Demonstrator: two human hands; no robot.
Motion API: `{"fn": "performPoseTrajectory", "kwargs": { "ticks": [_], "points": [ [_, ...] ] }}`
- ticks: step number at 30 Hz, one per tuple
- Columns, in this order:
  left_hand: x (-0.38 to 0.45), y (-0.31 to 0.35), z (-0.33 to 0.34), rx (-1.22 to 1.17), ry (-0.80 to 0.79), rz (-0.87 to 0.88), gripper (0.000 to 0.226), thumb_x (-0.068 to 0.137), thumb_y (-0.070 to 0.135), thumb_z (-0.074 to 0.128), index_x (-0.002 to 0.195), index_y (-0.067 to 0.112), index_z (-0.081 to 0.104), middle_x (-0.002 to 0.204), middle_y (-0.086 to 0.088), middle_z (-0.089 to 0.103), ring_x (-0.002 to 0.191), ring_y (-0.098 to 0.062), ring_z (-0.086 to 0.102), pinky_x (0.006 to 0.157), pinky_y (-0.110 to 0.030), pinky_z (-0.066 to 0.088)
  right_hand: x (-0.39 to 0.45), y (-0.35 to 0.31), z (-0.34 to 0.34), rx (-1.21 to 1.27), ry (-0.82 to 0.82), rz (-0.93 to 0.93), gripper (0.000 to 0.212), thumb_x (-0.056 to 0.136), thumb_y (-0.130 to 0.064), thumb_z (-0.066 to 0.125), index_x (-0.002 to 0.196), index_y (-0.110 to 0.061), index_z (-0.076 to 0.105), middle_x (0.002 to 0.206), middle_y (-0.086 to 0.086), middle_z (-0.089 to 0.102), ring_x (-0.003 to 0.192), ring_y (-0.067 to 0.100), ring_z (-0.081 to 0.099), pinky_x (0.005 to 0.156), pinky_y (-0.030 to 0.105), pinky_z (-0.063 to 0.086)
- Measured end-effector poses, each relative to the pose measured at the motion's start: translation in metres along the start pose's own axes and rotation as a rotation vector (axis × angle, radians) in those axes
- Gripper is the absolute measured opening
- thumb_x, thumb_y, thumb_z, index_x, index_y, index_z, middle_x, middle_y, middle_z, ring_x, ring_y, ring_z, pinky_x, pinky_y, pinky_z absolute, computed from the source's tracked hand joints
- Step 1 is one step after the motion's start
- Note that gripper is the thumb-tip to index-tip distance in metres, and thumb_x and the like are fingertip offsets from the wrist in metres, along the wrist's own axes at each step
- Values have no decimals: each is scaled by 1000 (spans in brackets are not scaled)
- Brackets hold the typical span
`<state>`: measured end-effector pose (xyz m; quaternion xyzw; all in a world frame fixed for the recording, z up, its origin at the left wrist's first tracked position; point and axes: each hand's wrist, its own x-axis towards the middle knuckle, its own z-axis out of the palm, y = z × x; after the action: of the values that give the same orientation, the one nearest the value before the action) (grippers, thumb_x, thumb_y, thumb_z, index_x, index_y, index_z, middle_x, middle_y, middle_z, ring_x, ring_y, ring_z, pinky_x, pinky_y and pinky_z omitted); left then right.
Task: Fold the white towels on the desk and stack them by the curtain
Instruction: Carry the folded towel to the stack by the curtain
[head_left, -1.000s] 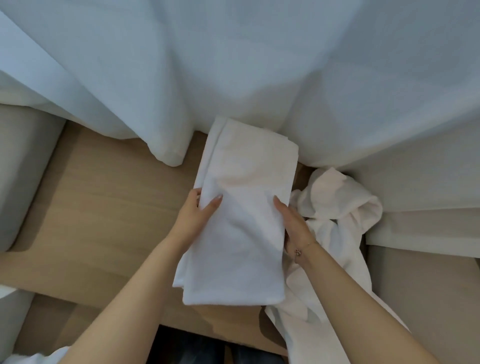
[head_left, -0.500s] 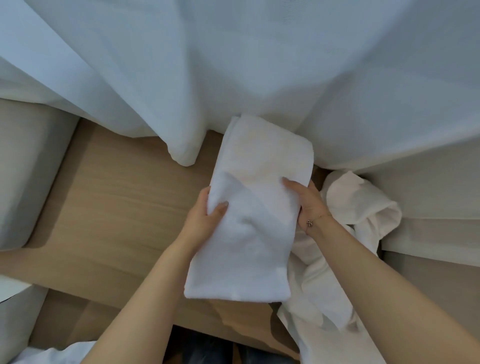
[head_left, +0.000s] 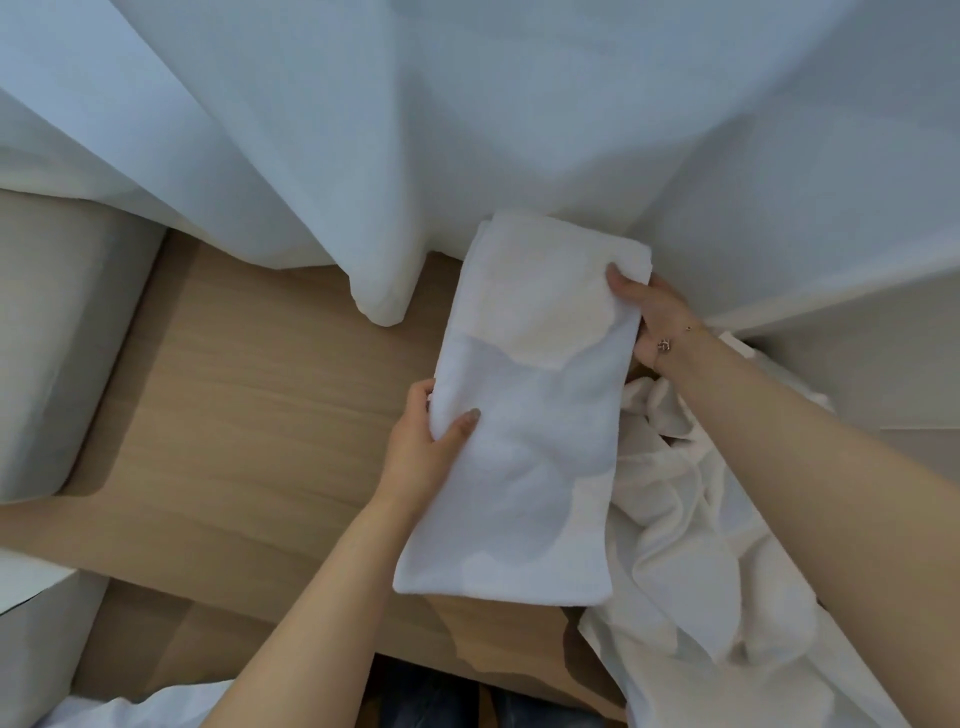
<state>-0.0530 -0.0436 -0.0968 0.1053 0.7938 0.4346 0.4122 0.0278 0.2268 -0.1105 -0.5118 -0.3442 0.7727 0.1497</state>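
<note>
A long folded white towel (head_left: 524, 415) lies on the wooden desk (head_left: 260, 395), its far end touching the pale curtain (head_left: 467, 130). My left hand (head_left: 431, 441) pinches the towel's left edge at mid-length, thumb on top. My right hand (head_left: 649, 317) grips the far right corner, close to the curtain. A crumpled white towel (head_left: 701, 545) is heaped on the desk to the right, partly under my right forearm.
A grey cushioned seat (head_left: 57, 338) borders the desk on the left. A pale ledge or wall panel (head_left: 857, 364) stands at the right. White cloth (head_left: 130, 706) shows at the bottom left, and dark trousers (head_left: 426, 696) below the desk's near edge.
My right hand slid up the towel's right edge from the middle to the far corner. My left hand kept its grip on the left edge. The view shifted, so the towel sits further right.
</note>
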Motion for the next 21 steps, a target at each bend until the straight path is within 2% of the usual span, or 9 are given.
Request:
{"fn": "performPoseTrajectory", "kwargs": {
  "ticks": [3, 7, 10, 13, 16, 19, 21],
  "points": [
    [-6, -1, 0, 9, 36, 6, 42, 90, 34, 67, 124, 28, 42, 110, 18, 58, 97, -2, 61, 83, -28, 53, 11, 3, 0, -61, 79, -14, 44, 84, -15, 73, 125, -5, 61, 114, 11, 70, 98, 26, 70, 85, 39, 57],
    [-33, -12, -6, 14, 80, -25, 46, 89, 35, 69, 125, 26, 42, 114, 16, 57, 98, 1, 58, 77, -20, 49, -19, 24, -6, -59, 64, -28, 39, 84, -18, 74, 119, -7, 61, 110, 8, 71, 93, 21, 71, 74, 35, 59],
    [-62, -27, -14, 50, 32, -73, 45, 88, 38, 69, 123, 30, 42, 112, 21, 57, 96, 3, 59, 72, -18, 48, -61, 57, -26, -181, 39, 36, 56, 77, -17, 79, 127, -10, 56, 117, 3, 69, 102, 18, 68, 83, 32, 57],
    [-91, -49, -22, 77, -17, -135, 42, 87, 38, 70, 118, 33, 43, 110, 19, 59, 96, 0, 61, 72, -18, 50, -107, 83, -43, -304, -121, 189, 72, 67, -26, 82, 131, -11, 54, 120, 1, 69, 109, 19, 66, 91, 35, 53],
    [-107, -67, -31, 50, -20, -177, 27, 89, 33, 69, 107, 32, 49, 109, 8, 64, 89, -13, 65, 67, -25, 52, -148, 107, -52, -468, -235, 250, 55, 74, -24, 80, 124, -16, 60, 118, -2, 69, 107, 16, 67, 93, 36, 53],
    [-105, -72, -44, 71, -28, -204, 21, 90, 30, 69, 102, 28, 52, 102, 4, 67, 83, -18, 63, 63, -24, 47, -171, 125, -53, -569, -192, 222, 37, 78, -26, 78, 112, -23, 63, 112, -4, 71, 98, 13, 69, 83, 31, 58],
    [-99, -67, -50, 179, -120, -200, 23, 90, 33, 68, 104, 25, 52, 100, 6, 67, 87, -15, 64, 66, -21, 46, -174, 129, -53, -557, -138, 189, 30, 82, -21, 75, 109, -24, 63, 113, -1, 70, 97, 13, 69, 77, 28, 58]
  ]
}}
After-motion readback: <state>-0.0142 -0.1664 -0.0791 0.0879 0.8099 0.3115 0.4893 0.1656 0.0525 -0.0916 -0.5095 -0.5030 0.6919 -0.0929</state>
